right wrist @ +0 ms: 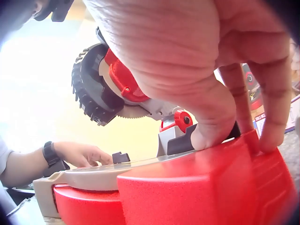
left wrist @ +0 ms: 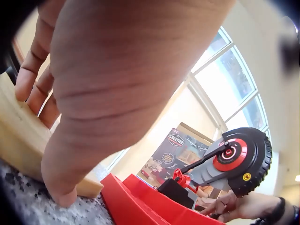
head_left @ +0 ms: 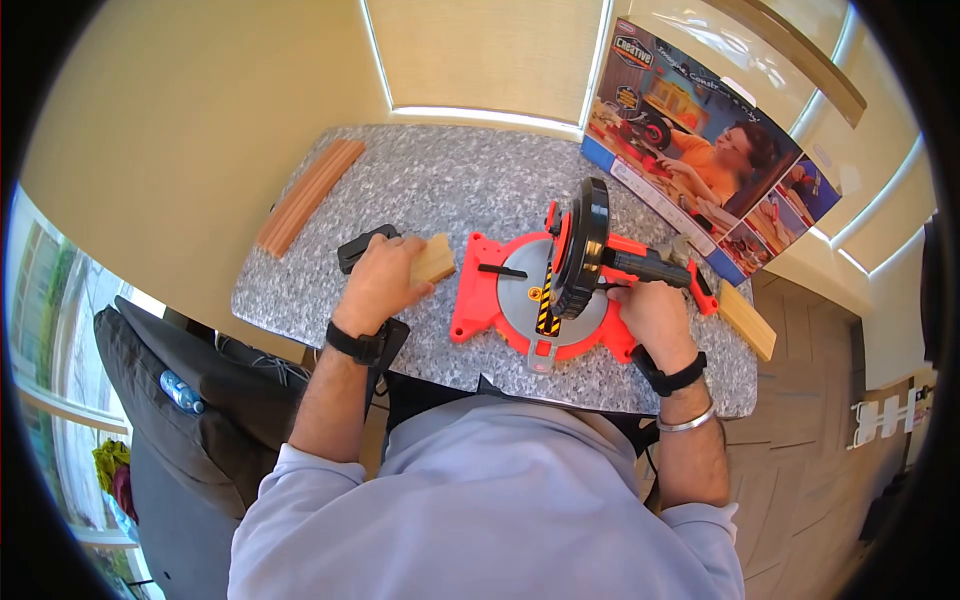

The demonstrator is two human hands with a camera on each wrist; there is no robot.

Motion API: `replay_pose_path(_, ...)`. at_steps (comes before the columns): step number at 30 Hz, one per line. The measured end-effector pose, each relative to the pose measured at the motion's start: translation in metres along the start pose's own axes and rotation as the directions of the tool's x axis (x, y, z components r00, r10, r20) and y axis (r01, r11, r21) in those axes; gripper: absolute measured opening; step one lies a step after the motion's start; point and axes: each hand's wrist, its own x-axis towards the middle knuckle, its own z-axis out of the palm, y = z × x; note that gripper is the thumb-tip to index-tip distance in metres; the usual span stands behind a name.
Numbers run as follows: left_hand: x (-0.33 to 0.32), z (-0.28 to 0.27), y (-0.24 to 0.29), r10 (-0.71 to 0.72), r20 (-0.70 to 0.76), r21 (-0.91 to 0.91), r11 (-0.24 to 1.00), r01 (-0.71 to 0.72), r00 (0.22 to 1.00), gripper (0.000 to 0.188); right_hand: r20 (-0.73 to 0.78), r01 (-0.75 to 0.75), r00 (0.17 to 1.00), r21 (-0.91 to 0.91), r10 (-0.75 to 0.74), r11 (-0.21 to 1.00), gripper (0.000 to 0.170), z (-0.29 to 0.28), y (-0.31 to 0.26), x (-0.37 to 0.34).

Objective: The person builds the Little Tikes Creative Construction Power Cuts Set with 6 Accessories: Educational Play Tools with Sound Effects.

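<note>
A red and grey toy miter saw [head_left: 478,300] stands on the table, its black toothed blade guard [head_left: 592,235] raised above the round grey plate. To its left, my left hand [head_left: 372,285] holds a pale wooden block [head_left: 437,260], fingers over the far side and thumb at the near side. The block [left wrist: 18,136] lies close beside the red base in the left wrist view. My right hand [head_left: 657,322] grips the saw's right side. In the right wrist view its thumb presses at a black fence piece [right wrist: 182,144], while the fingers reach down behind the red base [right wrist: 187,183].
A black object [head_left: 352,252] lies just beyond my left hand. Reddish-brown wooden strips [head_left: 312,197] lie at the table's left edge. A large picture box [head_left: 700,150] stands at the back right. Another pale wood piece [head_left: 750,325] sits at the right edge.
</note>
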Motion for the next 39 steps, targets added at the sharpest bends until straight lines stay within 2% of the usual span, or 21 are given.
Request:
replay_pose_path(3, -0.002, -0.013, 0.009, 0.046, -0.031, 0.034, 0.998, -0.045, 0.998, 0.072, -0.037, 0.002, 0.999, -0.027, -0.003, 1.000, 0.024, 0.000, -0.001, -0.002)
replay_pose_path(5, -0.007, -0.032, 0.022, 0.015, -0.206, -0.115, 0.993, -0.040, 0.978, 0.083, -0.045, 0.041, 0.998, 0.003, -0.041, 0.999, 0.023, 0.003, 0.002, -0.003)
replay_pose_path(6, -0.010, -0.042, 0.031, 0.026, -0.196, -0.110, 0.993, -0.049, 0.980, 0.083, -0.047, 0.027, 0.999, 0.007, -0.027, 1.000, 0.023, 0.002, 0.001, -0.004)
replay_pose_path(7, -0.013, -0.052, 0.040, 0.025, -0.169, -0.343, 0.936, -0.083, 0.985, 0.089, -0.038, 0.024, 0.999, 0.003, -0.024, 1.000, 0.022, 0.000, -0.001, -0.004)
replay_pose_path(8, -0.015, -0.056, 0.046, 0.028, -0.141, -0.558, 0.824, -0.103, 0.990, 0.096, -0.029, 0.022, 0.999, -0.001, -0.022, 1.000, 0.022, -0.002, -0.003, -0.004)
replay_pose_path(9, -0.017, -0.055, 0.048, 0.037, -0.135, -0.555, 0.825, -0.107, 0.990, 0.096, -0.033, 0.012, 0.999, 0.002, -0.012, 1.000, 0.022, -0.002, -0.004, -0.004)
replay_pose_path(11, -0.020, -0.050, 0.050, 0.260, -0.026, -0.737, 0.648, -0.194, 0.965, 0.112, 0.011, -0.025, 1.000, -0.007, 0.025, 1.000, 0.022, -0.002, -0.004, -0.005)
replay_pose_path(12, -0.019, -0.044, 0.054, 0.331, -0.025, -0.789, 0.573, -0.222, 0.943, 0.107, 0.007, -0.029, 1.000, -0.007, 0.029, 1.000, 0.022, -0.003, -0.005, -0.005)
replay_pose_path(13, -0.016, -0.037, 0.058, 0.335, -0.025, -0.788, 0.573, -0.225, 0.942, 0.107, -0.006, -0.018, 1.000, -0.007, 0.018, 1.000, 0.022, -0.003, -0.006, -0.005)
replay_pose_path(16, -0.006, -0.020, 0.073, 0.478, 0.005, -0.858, 0.453, -0.242, 0.878, 0.082, -0.026, -0.002, 1.000, 0.006, 0.002, 1.000, 0.023, -0.001, -0.003, -0.007)
replay_pose_path(17, -0.004, -0.013, 0.076, 0.481, 0.004, -0.858, 0.452, -0.244, 0.877, 0.082, -0.030, 0.003, 1.000, 0.020, -0.002, 1.000, 0.024, -0.001, -0.002, -0.008)
replay_pose_path(19, -0.001, 0.000, 0.080, 0.435, -0.047, -0.912, 0.348, -0.216, 0.899, 0.070, -0.007, -0.026, 1.000, 0.031, 0.026, 0.999, 0.024, -0.003, -0.003, -0.007)
replay_pose_path(20, -0.001, -0.001, 0.080, 0.437, -0.045, -0.913, 0.348, -0.215, 0.898, 0.070, 0.020, -0.055, 0.998, 0.043, 0.055, 0.998, 0.025, -0.004, -0.003, -0.008)
replay_pose_path(22, 0.000, -0.006, 0.080, 0.408, 0.028, -0.769, 0.591, -0.241, 0.913, 0.062, 0.017, -0.052, 0.999, 0.045, 0.051, 0.998, 0.026, -0.002, -0.001, -0.008)
replay_pose_path(23, 0.001, -0.008, 0.082, 0.407, 0.033, -0.770, 0.593, -0.237, 0.913, 0.062, 0.013, -0.042, 0.999, 0.047, 0.042, 0.998, 0.026, -0.001, 0.000, -0.008)
replay_pose_path(25, 0.003, -0.010, 0.086, 0.436, -0.062, -0.501, 0.765, -0.406, 0.898, 0.053, 0.000, -0.034, 0.999, 0.063, 0.034, 0.997, 0.026, 0.003, 0.004, -0.008)
replay_pose_path(26, 0.004, -0.008, 0.088, 0.435, -0.055, -0.501, 0.767, -0.402, 0.899, 0.053, -0.015, -0.023, 1.000, 0.076, 0.024, 0.997, 0.027, 0.005, 0.005, -0.008)
replay_pose_path(28, 0.006, -0.003, 0.092, 0.477, -0.135, -0.360, 0.793, -0.491, 0.869, 0.052, -0.012, -0.027, 1.000, 0.083, 0.028, 0.996, 0.027, 0.005, 0.003, -0.007)
replay_pose_path(31, 0.008, -0.002, 0.099, 0.466, -0.151, -0.253, 0.834, -0.490, 0.872, 0.055, -0.020, -0.022, 1.000, 0.088, 0.024, 0.996, 0.025, 0.001, -0.001, -0.008)
replay_pose_path(34, 0.011, 0.001, 0.099, 0.388, -0.146, -0.291, 0.862, -0.414, 0.910, 0.058, -0.059, 0.001, 0.998, 0.085, 0.004, 0.996, 0.023, 0.003, 0.000, -0.009)
replay_pose_path(39, 0.012, 0.004, 0.101, 0.418, -0.114, -0.319, 0.844, -0.432, 0.901, 0.059, -0.063, -0.028, 0.997, 0.102, 0.034, 0.994, 0.023, 0.006, -0.002, -0.011)
